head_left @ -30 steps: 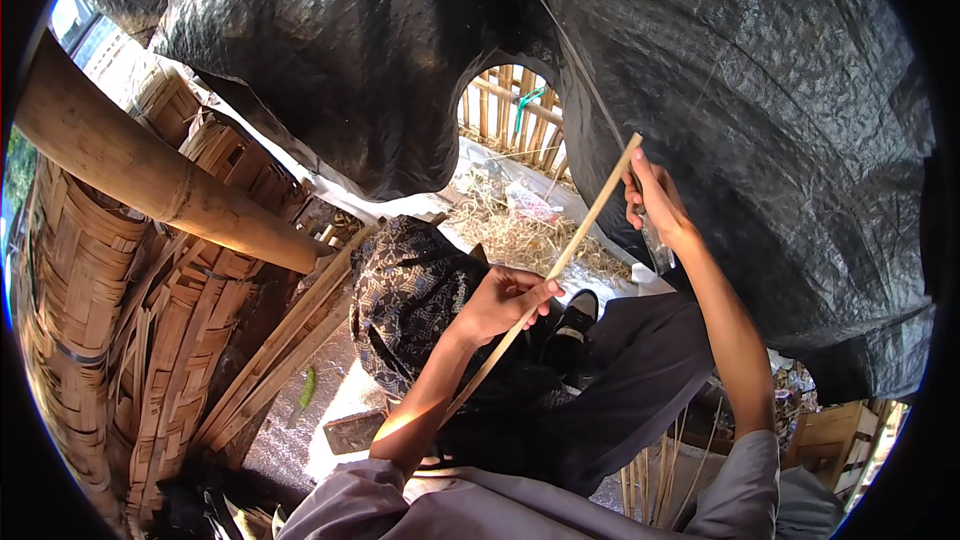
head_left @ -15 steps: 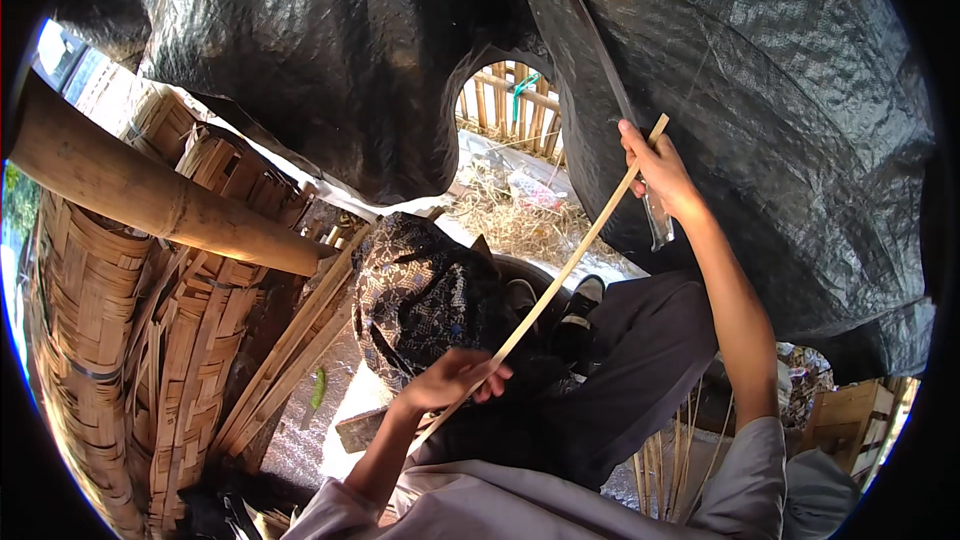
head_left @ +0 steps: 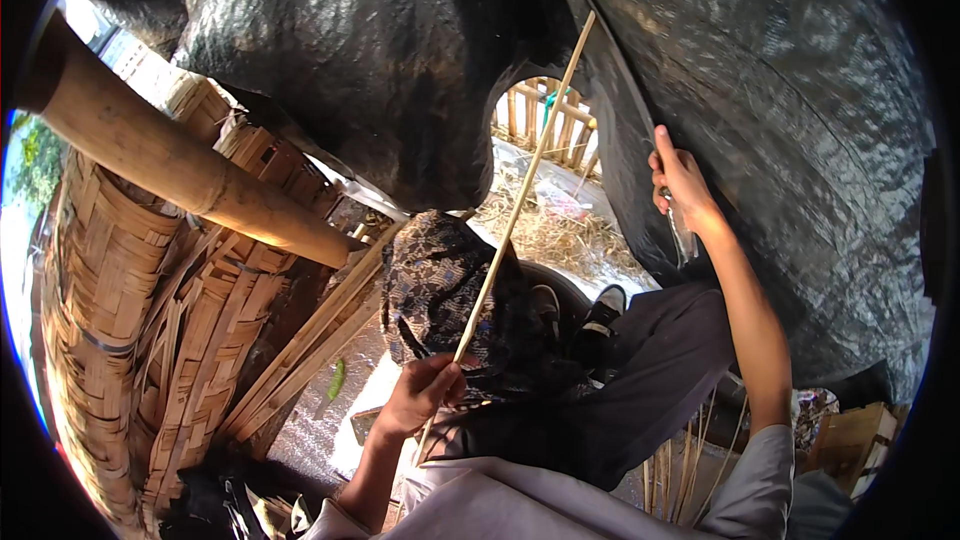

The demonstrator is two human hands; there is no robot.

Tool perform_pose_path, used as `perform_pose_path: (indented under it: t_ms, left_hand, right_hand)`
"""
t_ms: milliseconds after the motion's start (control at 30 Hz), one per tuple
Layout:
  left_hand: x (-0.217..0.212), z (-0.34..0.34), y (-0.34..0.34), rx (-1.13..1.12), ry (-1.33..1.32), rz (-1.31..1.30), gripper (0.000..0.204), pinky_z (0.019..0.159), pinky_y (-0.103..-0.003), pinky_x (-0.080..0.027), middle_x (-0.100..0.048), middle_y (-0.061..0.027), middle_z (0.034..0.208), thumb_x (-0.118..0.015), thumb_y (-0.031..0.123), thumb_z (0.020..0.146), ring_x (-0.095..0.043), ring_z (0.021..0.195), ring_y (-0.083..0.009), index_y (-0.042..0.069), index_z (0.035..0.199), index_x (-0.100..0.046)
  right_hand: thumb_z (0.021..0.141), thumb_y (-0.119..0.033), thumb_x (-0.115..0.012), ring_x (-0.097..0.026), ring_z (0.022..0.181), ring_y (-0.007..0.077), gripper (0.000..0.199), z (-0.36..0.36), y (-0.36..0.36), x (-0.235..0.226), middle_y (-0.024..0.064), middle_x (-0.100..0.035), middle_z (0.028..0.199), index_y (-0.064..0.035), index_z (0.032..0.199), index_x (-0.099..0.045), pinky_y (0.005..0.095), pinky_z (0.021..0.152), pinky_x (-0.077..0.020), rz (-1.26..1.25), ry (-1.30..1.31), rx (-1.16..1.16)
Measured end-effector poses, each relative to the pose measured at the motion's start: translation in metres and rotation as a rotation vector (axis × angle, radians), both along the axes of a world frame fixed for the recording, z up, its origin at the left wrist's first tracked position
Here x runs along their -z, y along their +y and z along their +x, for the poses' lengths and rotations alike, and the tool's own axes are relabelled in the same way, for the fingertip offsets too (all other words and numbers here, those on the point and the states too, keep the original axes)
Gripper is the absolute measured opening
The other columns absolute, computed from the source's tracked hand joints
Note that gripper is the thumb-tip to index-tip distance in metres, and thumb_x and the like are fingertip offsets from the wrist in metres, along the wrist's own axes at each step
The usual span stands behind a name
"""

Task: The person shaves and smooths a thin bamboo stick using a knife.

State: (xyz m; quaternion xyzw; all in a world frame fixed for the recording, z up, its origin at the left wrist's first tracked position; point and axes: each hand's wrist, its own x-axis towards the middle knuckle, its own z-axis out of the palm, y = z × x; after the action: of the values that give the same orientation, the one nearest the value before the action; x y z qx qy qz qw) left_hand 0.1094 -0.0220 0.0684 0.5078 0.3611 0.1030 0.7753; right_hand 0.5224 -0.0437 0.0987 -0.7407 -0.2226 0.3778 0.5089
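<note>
My left hand (head_left: pixel 424 392) is closed round the lower part of a long, thin bamboo strip (head_left: pixel 527 180). The strip slants up and away, its far tip close beside a long blade. That blade belongs to a knife (head_left: pixel 622 65), which my right hand (head_left: pixel 682 185) grips at the right, with the blade pointing up and away from me and the butt end showing below the fist. Strip and right hand are apart. A dark patterned cloth (head_left: pixel 432 275) lies over my left leg, below the strip. Dark trousers cover my right leg.
Black plastic sheeting (head_left: pixel 780 140) hangs ahead and to the right. A thick bamboo pole (head_left: pixel 190 175) crosses at the left above woven bamboo panels (head_left: pixel 110 290). Thin bamboo strips (head_left: pixel 685 465) stand by my right hip. Beyond the sheeting's gap are straw (head_left: pixel 545 225) and a bamboo fence (head_left: pixel 570 130).
My right hand has let go of the strip's far end and keeps the knife. The strip has swung more upright, and my left hand has closed round it.
</note>
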Motion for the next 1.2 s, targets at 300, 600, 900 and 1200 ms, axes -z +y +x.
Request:
perform_pose_path:
  t_ms: [300, 600, 900, 1200]
  left_hand:
    - [0.011, 0.02, 0.022, -0.104, 0.027, -0.002, 0.019, 0.046, -0.019, -0.036, -0.052, -0.0023, 0.063, -0.051, 0.014, 0.092, -0.048, 0.053, -0.0071, -0.003, 0.095, -0.057]
    - [0.017, 0.042, 0.026, -0.23, 0.04, -0.203, 0.036, 0.045, -0.022, -0.026, -0.033, 0.0035, 0.058, -0.041, 0.033, 0.096, -0.029, 0.049, -0.0068, 0.006, 0.073, -0.045]
    - [0.022, 0.068, 0.049, -0.179, -0.066, -0.072, 0.025, 0.045, -0.023, -0.032, -0.046, -0.002, 0.063, -0.043, 0.025, 0.095, -0.042, 0.052, -0.0091, 0.004, 0.087, -0.053]
    - [0.027, 0.072, 0.046, -0.129, -0.05, -0.051, 0.041, 0.038, -0.021, -0.015, -0.03, 0.007, 0.05, -0.035, 0.047, 0.094, -0.024, 0.04, -0.0036, 0.013, 0.076, -0.049]
  right_hand:
    - [0.088, -0.061, -0.036, -0.035, 0.031, 0.0062, 0.055, -0.019, 0.016, -0.015, -0.0064, -0.029, 0.049, -0.0098, 0.07, -0.042, 0.0213, 0.032, -0.0281, 0.11, 0.04, -0.064]
    - [0.087, -0.043, -0.051, -0.058, 0.056, 0.0249, 0.042, -0.123, -0.004, 0.01, 0.012, -0.057, 0.059, -0.0026, 0.078, -0.06, 0.0362, 0.054, -0.0436, 0.052, -0.341, -0.497]
    - [0.077, -0.053, -0.061, -0.059, 0.051, 0.0316, 0.049, -0.153, -0.009, 0.042, 0.0136, -0.055, 0.051, -0.0041, 0.072, -0.056, 0.039, 0.049, -0.0464, 0.052, -0.781, -0.809]
    - [0.074, -0.06, -0.059, -0.058, 0.047, 0.0291, 0.055, -0.152, -0.005, 0.044, 0.0118, -0.054, 0.049, -0.0055, 0.069, -0.056, 0.0397, 0.044, -0.0449, 0.132, -0.865, -0.824]
